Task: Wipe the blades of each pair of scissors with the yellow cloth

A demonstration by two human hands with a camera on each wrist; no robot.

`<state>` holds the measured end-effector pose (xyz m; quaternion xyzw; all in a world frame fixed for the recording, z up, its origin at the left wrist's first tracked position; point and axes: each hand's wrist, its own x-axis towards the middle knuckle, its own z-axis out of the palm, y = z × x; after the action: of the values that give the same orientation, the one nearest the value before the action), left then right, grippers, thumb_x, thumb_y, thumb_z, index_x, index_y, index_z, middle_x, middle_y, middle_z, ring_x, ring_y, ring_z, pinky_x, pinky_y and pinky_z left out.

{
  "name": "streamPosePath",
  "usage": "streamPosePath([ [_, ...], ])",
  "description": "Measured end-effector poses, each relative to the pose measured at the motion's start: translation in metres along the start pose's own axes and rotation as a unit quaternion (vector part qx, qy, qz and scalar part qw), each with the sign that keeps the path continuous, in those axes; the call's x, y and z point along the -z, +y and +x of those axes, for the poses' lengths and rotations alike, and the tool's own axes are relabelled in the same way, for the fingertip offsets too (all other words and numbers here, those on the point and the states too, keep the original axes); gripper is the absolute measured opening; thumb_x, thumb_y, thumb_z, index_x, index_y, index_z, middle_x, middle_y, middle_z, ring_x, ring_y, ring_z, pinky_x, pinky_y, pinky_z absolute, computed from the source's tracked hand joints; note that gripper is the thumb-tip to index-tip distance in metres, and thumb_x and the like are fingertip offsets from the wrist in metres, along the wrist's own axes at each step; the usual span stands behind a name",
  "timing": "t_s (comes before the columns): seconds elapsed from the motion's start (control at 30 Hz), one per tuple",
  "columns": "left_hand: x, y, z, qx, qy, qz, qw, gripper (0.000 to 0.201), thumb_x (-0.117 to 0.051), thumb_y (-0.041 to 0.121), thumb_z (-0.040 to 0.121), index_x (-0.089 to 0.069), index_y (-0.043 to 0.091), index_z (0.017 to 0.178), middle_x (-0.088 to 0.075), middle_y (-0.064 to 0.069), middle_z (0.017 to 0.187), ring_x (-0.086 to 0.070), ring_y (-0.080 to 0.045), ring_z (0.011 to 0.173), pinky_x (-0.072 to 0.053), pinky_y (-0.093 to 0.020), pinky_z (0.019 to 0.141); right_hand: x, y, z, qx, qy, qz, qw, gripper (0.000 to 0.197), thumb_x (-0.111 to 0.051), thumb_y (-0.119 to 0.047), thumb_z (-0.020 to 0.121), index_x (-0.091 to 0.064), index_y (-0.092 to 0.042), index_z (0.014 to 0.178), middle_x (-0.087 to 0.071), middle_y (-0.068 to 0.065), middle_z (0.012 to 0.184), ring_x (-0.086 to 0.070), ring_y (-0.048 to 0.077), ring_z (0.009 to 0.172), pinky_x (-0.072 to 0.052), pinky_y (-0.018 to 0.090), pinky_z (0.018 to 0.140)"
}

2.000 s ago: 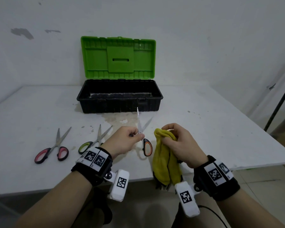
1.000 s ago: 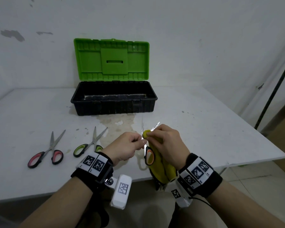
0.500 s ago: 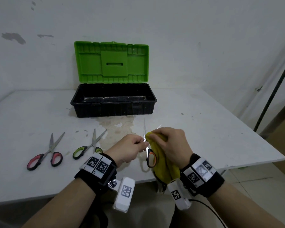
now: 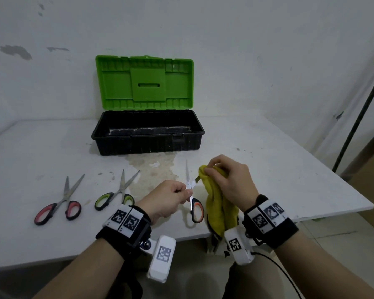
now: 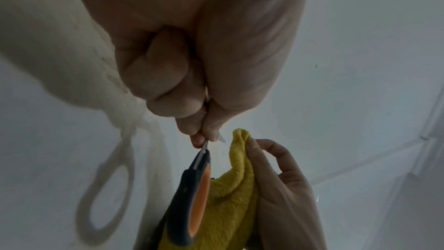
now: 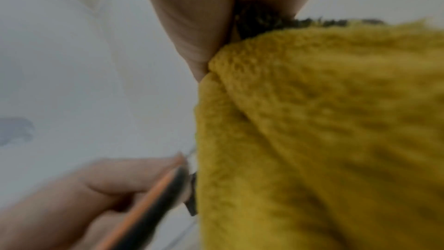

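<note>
Three pairs of scissors are present on or above the white bench [image 4: 268, 169]. Red-handled scissors [image 4: 58, 203] lie at left, blades apart; green-handled scissors [image 4: 117, 194] lie just beside them. Behind stands an open toolbox [image 4: 147, 134] with a green lid. Left hand [image 4: 166, 199] pinches the orange-handled scissors [image 4: 195, 209] near the pivot, blades apart. Right hand [image 4: 231, 180] is clamped on the yellow cloth [image 4: 218, 203], which is folded over the right blade.
</note>
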<state>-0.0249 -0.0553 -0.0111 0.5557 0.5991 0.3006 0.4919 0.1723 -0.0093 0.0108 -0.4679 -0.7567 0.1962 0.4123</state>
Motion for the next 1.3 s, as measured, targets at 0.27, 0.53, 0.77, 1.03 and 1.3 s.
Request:
streamPosePath([
  [0.27,-0.002,0.009,-0.003,-0.027,-0.016,-0.025,0.999,0.027,-0.056,0.029,0.101,-0.058,0.01,0.083,-0.052,0.002,0.066,-0.031,-0.008,0.04,-0.023,-0.021,0.038,-0.008,-0.002,-0.01,0.057,-0.002,-0.072,0.996,0.016,-0.069,-0.037,0.085,-0.076,-0.025,0.094,-0.062,-0.009,0.092,-0.058,0.003,0.084,-0.046,0.017,0.078],
  [0.53,-0.001,0.012,-0.005,-0.041,0.0,-0.042,0.998,0.028,-0.056,0.027,0.101,-0.058,0.009,0.08,-0.053,-0.002,0.067,-0.03,-0.009,0.038,-0.022,-0.019,0.037,-0.012,-0.004,-0.017,0.102,0.004,-0.089,0.991,0.02,-0.068,-0.033,0.088,-0.074,-0.02,0.101,-0.064,-0.005,0.088,-0.057,0.006,0.076,-0.048,0.019,0.071],
  [0.77,0.0,0.008,-0.005,-0.054,0.006,-0.003,0.999,0.03,-0.057,0.027,0.1,-0.054,0.012,0.074,-0.054,0.002,0.066,-0.031,-0.006,0.039,-0.025,-0.019,0.037,0.002,0.004,-0.001,0.066,0.025,-0.123,0.99,0.016,-0.063,-0.027,0.092,-0.074,-0.019,0.1,-0.066,-0.003,0.086,-0.056,0.009,0.076,-0.037,0.007,0.072],
  [1.03,0.003,0.009,-0.003,-0.045,-0.002,-0.014,0.999,0.028,-0.058,0.029,0.1,-0.058,0.012,0.079,-0.051,0.004,0.064,-0.031,-0.008,0.04,-0.024,-0.02,0.038,0.006,-0.018,-0.019,0.101,-0.005,-0.109,0.989,0.013,-0.067,-0.026,0.089,-0.074,-0.024,0.099,-0.066,-0.011,0.085,-0.057,0.002,0.076,-0.04,0.005,0.073],
  [1.3,0.002,0.008,-0.007,-0.046,-0.021,-0.002,0.999,0.028,-0.059,0.027,0.1,-0.057,0.012,0.076,-0.047,0.014,0.045,-0.03,-0.007,0.039,-0.024,-0.02,0.037,0.005,-0.009,-0.009,0.048,0.023,-0.117,0.992,0.013,-0.065,-0.026,0.09,-0.075,-0.019,0.095,-0.068,-0.002,0.086,-0.06,0.012,0.078,-0.049,0.024,0.076],
])
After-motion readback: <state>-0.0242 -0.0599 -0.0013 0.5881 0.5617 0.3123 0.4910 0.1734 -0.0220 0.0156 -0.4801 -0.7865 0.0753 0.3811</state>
